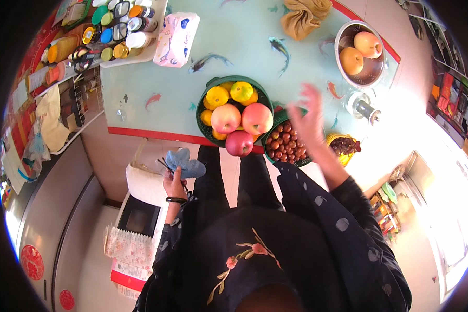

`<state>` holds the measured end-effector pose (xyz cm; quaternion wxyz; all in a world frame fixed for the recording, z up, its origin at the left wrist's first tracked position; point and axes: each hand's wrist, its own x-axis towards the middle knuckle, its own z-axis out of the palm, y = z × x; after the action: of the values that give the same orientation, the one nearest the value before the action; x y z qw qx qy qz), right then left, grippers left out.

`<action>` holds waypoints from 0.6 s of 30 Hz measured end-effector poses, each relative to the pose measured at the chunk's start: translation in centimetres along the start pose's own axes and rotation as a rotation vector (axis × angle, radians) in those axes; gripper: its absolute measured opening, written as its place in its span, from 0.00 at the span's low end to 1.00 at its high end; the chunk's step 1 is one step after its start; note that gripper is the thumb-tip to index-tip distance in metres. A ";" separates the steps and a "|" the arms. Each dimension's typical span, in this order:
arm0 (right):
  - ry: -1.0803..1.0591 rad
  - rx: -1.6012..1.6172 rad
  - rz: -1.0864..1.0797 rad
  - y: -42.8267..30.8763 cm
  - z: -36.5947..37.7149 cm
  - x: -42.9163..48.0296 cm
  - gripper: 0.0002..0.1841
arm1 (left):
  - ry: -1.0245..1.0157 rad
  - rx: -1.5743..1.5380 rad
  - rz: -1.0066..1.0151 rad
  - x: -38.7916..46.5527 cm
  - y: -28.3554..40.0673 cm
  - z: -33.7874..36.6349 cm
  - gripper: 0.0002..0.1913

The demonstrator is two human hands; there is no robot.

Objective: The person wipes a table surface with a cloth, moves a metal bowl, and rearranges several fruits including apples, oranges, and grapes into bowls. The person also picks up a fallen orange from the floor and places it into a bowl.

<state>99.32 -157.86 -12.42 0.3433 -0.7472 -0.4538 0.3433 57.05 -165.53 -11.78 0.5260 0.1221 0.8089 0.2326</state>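
My left hand (174, 186) grips a light blue cloth (185, 163) below the table's front edge; thin dark sticks or stems show beside it, too small to name. My right hand (311, 117) is empty, fingers spread and blurred, over the right side of a green basket (268, 150) of small red-brown round fruits (286, 142). Left of that, a dark green plastic basket (199, 113) holds yellow-orange citrus fruits (217, 96), two pinkish apples (226, 118) and a darker red apple (239, 143) at its front.
A steel bowl (338, 64) with two apples or pears stands at the table's right. Nearby are a glass jar-like object (362, 107) and a yellow basket (349, 159) of dark fruit. A tissue pack (176, 39), a tray of bottles (134, 58) and a brown cloth bag (302, 17) lie farther back.
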 end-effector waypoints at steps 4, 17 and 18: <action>-0.504 -0.283 -0.248 -4.7 4.5 -7.4 0.47 | -0.014 0.005 -0.013 0.1 0.1 -0.3 0.10; -0.632 -0.848 -0.554 -1.9 9.4 -10.4 0.37 | -0.006 -0.036 -0.039 0.6 -1.0 -1.9 0.10; -0.634 -0.841 -0.553 -1.9 9.4 -10.3 0.37 | -0.015 -0.030 -0.034 0.6 -1.1 -1.9 0.09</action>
<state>87.09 -164.70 -13.71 -0.0579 -0.5341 -0.8090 0.2384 55.15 -166.69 -12.13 0.5377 0.1023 0.8033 0.2348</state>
